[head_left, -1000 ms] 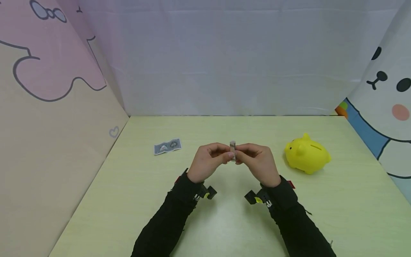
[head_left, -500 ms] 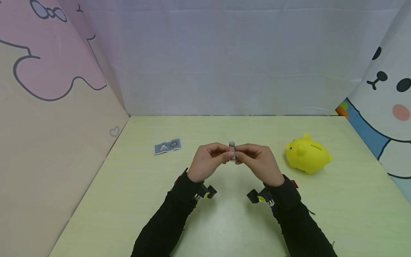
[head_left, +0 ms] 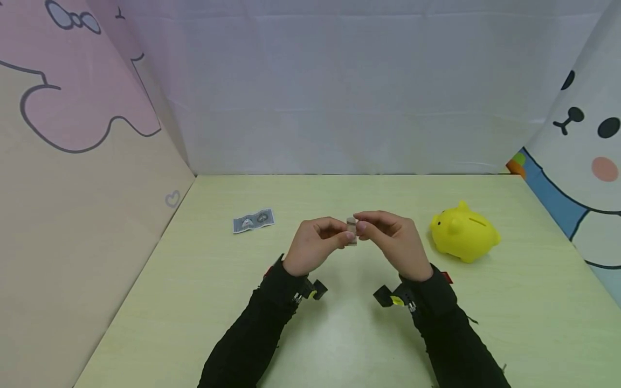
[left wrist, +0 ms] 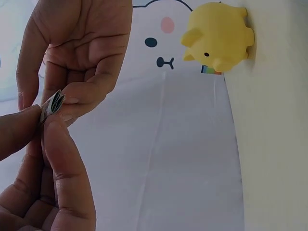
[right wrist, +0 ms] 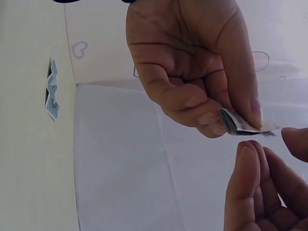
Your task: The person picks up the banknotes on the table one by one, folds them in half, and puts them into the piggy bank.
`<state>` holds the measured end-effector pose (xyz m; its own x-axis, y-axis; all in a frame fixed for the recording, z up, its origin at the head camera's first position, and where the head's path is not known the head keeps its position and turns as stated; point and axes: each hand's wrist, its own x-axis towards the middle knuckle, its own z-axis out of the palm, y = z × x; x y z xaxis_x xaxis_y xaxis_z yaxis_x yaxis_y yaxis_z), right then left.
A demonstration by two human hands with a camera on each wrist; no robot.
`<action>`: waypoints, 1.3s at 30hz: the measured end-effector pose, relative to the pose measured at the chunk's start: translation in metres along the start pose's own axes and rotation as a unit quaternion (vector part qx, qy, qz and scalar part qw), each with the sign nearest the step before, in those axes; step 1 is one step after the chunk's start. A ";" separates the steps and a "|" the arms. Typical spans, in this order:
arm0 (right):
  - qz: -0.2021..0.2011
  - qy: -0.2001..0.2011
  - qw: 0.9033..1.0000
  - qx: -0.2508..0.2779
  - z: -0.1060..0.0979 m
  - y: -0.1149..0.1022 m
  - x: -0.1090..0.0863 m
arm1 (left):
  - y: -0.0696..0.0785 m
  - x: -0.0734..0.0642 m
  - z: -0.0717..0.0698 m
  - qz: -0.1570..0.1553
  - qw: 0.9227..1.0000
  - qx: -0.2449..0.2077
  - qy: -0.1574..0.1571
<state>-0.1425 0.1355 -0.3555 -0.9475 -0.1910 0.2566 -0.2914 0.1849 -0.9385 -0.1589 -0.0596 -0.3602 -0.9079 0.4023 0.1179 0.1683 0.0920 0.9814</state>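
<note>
A small folded banknote (head_left: 351, 228) is held up above the table, pinched between the thumb and fingers of my left hand (head_left: 315, 243). In the right wrist view its layers show at the folded end (right wrist: 230, 121), under the left thumb. My right hand (head_left: 395, 242) is at the note's right edge; in the right wrist view its thumb (right wrist: 296, 143) and fingers (right wrist: 244, 166) stand apart with the note's tip near the gap. A second banknote (head_left: 253, 221), opened out and creased, lies on the table left of the hands.
A yellow piggy bank (head_left: 464, 233) with a slot in its back stands on the pale table (head_left: 335, 334), right of the hands. A white sheet (head_left: 339, 91) hangs behind the table, and cartoon-printed panels flank both sides.
My right thumb and fingers have loosened from the folded banknote and drawn slightly apart. The left hand keeps its pinch in the same place.
</note>
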 end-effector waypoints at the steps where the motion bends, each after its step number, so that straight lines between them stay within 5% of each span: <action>1: -0.001 0.000 1.000 0.000 0.000 -0.001 0.000 | 0.000 0.000 0.000 0.000 1.000 0.001 -0.002; 27: 0.001 -0.002 1.000 0.000 0.003 -0.002 -0.001 | -0.001 0.000 0.003 0.004 0.998 0.052 -0.040; 39: -0.019 0.009 1.000 0.005 0.000 0.000 -0.001 | 0.000 0.000 0.004 0.017 0.999 0.011 -0.047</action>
<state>-0.1419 0.1354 -0.3561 -0.9383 -0.1799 0.2954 -0.3252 0.1678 -0.9306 -0.1569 -0.0560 -0.3607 -0.8619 0.4887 0.1351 0.2071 0.0961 0.9736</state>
